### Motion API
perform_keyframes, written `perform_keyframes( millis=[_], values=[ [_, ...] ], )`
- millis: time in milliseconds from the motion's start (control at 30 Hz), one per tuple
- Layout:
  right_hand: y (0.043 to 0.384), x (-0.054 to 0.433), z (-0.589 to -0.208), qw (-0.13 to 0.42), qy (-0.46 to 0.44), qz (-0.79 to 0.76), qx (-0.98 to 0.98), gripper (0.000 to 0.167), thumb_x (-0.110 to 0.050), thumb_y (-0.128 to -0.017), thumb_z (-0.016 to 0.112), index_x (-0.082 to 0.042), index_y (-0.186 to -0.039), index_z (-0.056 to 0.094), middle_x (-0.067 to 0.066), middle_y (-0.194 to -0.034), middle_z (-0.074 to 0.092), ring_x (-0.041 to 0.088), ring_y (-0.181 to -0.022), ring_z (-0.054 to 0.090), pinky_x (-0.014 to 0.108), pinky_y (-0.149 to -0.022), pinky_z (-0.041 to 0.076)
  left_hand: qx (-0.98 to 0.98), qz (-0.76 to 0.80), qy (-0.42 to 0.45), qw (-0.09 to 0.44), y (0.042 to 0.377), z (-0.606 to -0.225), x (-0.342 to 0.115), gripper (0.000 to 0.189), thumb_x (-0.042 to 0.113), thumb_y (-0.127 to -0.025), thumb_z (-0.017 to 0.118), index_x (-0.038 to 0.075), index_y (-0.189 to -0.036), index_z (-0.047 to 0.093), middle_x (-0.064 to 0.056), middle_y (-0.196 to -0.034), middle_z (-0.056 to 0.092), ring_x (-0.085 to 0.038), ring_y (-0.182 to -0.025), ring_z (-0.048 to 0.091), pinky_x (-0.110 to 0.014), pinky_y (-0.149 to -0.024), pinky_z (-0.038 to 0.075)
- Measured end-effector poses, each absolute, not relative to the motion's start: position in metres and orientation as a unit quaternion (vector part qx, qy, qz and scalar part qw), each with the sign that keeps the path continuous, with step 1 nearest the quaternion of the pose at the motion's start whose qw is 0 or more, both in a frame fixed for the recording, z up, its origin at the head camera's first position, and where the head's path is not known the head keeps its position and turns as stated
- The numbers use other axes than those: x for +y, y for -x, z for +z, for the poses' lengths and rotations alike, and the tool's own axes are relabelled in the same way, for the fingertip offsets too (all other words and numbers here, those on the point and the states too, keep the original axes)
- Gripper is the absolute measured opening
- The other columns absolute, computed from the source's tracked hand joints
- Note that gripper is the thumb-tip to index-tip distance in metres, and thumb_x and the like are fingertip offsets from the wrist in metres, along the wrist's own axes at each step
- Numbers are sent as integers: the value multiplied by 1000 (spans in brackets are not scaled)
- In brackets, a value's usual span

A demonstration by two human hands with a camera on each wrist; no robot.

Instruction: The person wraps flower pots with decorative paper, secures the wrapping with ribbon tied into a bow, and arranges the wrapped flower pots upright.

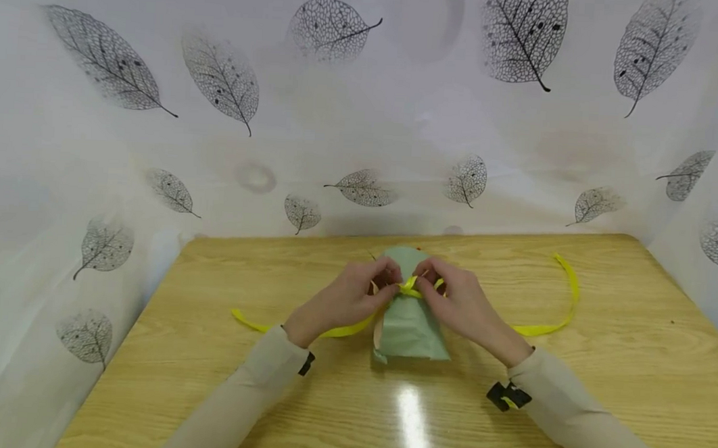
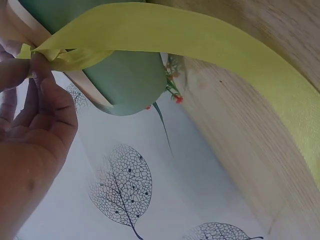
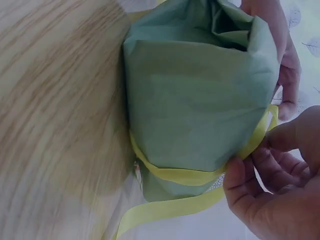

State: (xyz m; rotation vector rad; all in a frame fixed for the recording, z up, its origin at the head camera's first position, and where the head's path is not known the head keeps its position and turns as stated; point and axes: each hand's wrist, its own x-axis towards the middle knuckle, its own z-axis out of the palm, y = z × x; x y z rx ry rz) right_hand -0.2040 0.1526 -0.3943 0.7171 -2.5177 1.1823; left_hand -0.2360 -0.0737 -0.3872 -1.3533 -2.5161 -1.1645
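left hand [image 1: 344, 294] and right hand [image 1: 463, 302], fingers curled, each pinching yellow ribbon [image 2: 175, 31], looped around green bundle [image 1: 413, 332] on wooden bench [image 1: 343, 412], loose ends trailing either side

- Left hand [image 1: 344, 295] pinches, fingers curled, at the green bundle [image 1: 413, 335]'s left side.
- Right hand [image 1: 463, 302] pinches at its right.
- Both forearms [image 1: 234, 393] slant inward toward it.

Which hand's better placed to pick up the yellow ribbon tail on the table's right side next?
Probably the right hand: it's nearer that ribbon tail, with the left hand across the green wrapped bundle. Both pinch the yellow ribbon, so the right would likely release first.
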Motion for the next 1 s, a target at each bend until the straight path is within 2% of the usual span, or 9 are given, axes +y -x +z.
perform_keyframes(
  millis=[100,200,333,467,667,767,867,1000],
  values=[
    [204,152,-392,100,-228,412,-877,11,-5,-100,57,-9,-106,66,-1,-79,67,9,-68,59,24,-62,51,-809,-374,452,33,233,-387,-73,7,3,-100,60,7,-105,64,-2,-94,70,-6,-81,62,-19,-67,52],
    [203,151,-389,82,-217,408,-883,11,-7,-101,57,-9,-105,67,-2,-76,65,9,-65,56,24,-61,48,-806,-368,461,45,231,-387,-72,14,1,-99,59,6,-105,71,-3,-96,72,-8,-81,60,-18,-68,52],
    [202,151,-387,69,-207,399,-891,10,-10,-101,60,-9,-103,69,-3,-75,64,9,-66,54,24,-61,46,-805,-365,465,59,229,-388,-70,10,6,-96,69,5,-104,74,-4,-96,73,-7,-81,63,-18,-69,53],
    [202,153,-386,51,-204,399,-892,14,-13,-102,59,-9,-103,72,-3,-79,67,11,-71,56,25,-65,48,-802,-366,467,66,228,-388,-69,10,11,-95,74,6,-103,72,-3,-93,72,-6,-78,63,-17,-68,53],
    [202,158,-384,19,-205,407,-890,17,-15,-104,58,-9,-106,74,0,-86,69,13,-77,59,26,-67,49,-810,-337,471,91,228,-389,-68,18,8,-96,71,5,-114,74,-2,-92,70,-6,-77,60,-14,-69,51],
    [203,159,-383,5,-204,407,-890,18,-16,-104,58,-9,-107,74,1,-89,70,13,-79,60,26,-65,49,-813,-323,474,98,229,-391,-68,15,8,-97,70,5,-111,76,-3,-91,68,-6,-75,56,-14,-67,48],
    [202,163,-382,-5,-216,408,-887,19,-18,-104,59,-9,-111,74,0,-90,70,12,-82,62,26,-69,52,-815,-329,469,90,231,-393,-68,14,9,-99,67,3,-109,75,-4,-90,65,-7,-74,53,-16,-65,46],
    [201,169,-382,-14,-250,414,-876,22,-13,-99,65,-6,-119,71,-1,-89,67,11,-86,63,28,-79,55,-823,-363,436,31,236,-395,-67,13,13,-103,61,5,-105,71,-3,-86,60,-8,-73,48,-19,-66,41]
  ],
)
